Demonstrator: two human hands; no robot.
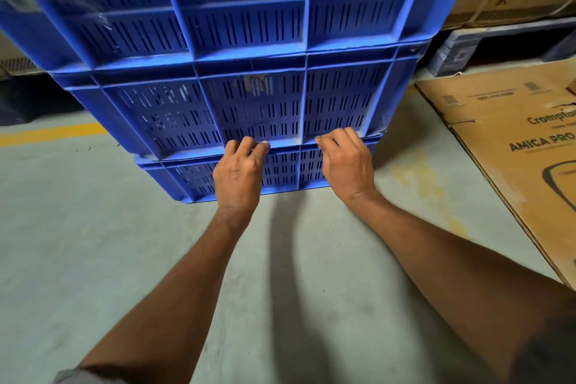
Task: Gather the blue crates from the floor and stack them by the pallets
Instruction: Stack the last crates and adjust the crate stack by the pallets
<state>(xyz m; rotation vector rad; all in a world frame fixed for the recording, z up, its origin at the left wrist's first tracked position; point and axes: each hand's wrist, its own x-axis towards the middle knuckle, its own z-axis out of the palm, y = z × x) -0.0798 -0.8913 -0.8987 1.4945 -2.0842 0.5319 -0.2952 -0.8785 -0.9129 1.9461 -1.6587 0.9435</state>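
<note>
I see a grey concrete floor (93, 243) with three stacked blue slotted plastic crates (249, 103). My left hand (238, 173) and right hand (347, 165) curl their fingers on the bottom crate's rim. A flat brown cardboard box (514, 146) lies close on the right.

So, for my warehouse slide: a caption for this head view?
Both bare hands, left hand and right hand, grip a stack of blue slotted plastic crates on grey concrete floor.

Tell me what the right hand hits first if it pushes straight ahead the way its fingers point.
The right hand would meet the bottom crate of the blue stack almost at once, at its top rim; its curled fingers look already at or on that rim, though depth is unclear.
</note>
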